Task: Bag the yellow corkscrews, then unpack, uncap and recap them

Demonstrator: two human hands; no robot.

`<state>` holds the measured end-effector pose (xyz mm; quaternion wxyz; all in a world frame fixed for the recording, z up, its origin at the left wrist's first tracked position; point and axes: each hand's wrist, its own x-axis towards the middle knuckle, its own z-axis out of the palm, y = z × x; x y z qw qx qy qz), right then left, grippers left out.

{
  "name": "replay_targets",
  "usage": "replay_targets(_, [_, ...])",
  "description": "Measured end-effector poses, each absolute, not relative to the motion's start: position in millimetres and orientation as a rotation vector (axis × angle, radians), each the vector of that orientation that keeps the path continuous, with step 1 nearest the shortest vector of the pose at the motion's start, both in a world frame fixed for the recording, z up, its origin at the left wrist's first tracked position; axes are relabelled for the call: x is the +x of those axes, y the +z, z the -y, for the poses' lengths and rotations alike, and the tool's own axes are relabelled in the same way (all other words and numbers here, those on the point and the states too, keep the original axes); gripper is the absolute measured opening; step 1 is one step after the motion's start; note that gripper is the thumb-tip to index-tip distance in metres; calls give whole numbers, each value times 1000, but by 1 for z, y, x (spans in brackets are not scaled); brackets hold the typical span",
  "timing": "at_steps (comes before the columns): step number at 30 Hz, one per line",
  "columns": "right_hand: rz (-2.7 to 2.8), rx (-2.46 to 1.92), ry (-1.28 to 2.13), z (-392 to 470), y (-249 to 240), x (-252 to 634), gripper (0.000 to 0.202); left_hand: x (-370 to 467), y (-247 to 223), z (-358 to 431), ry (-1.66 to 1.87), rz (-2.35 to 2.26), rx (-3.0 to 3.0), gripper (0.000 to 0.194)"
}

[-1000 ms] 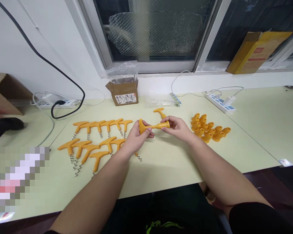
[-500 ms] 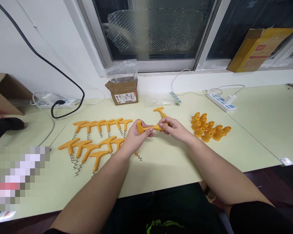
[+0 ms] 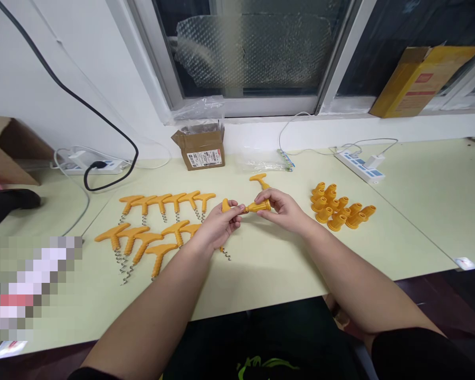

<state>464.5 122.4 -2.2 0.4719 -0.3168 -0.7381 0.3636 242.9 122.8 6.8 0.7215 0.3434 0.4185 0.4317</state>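
My left hand [image 3: 218, 224] has its fingers closed on a yellow T-shaped handle [image 3: 225, 205]. My right hand [image 3: 284, 210] grips a yellow flared sleeve [image 3: 258, 206], its narrow end toward the handle and in line with it. Whether the two parts touch is hidden by the left fingertips. Just beyond my right hand lies another yellow T-handled piece [image 3: 258, 178]. To the left, several yellow T-handled corkscrews [image 3: 160, 250] lie in rows, their metal spirals toward me. On the right stand several yellow sleeves [image 3: 335, 221] in a group.
A small open cardboard box [image 3: 204, 150] and a clear plastic bag [image 3: 261, 159] are at the back by the window. Power strips [image 3: 360, 165] with cables lie at the back right and back left. A black cable [image 3: 83, 103] hangs at the left.
The left fingers have shifted over the handle, covering more of its shaft. My right hand has opened its grip somewhat around the sleeve, so more of the sleeve shows.
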Motion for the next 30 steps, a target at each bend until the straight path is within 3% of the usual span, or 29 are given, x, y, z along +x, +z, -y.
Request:
replay_targets(8, [1558,-919,1248,-118,3,461,36,243,1,-121,1088,-871,1001,52])
replay_targets(17, [1505,-972,1378,-114,17,459,39,241,4,-114,1208,-869,1436,43])
replay_targets(24, [1351,-1234,1749,-110,16,454,41,242,6,-107,1232,-915,1721,37])
replay_targets(30, [1518,-940,1743,-109,20,464,36,237,5,-114,1265,-946,1650,36])
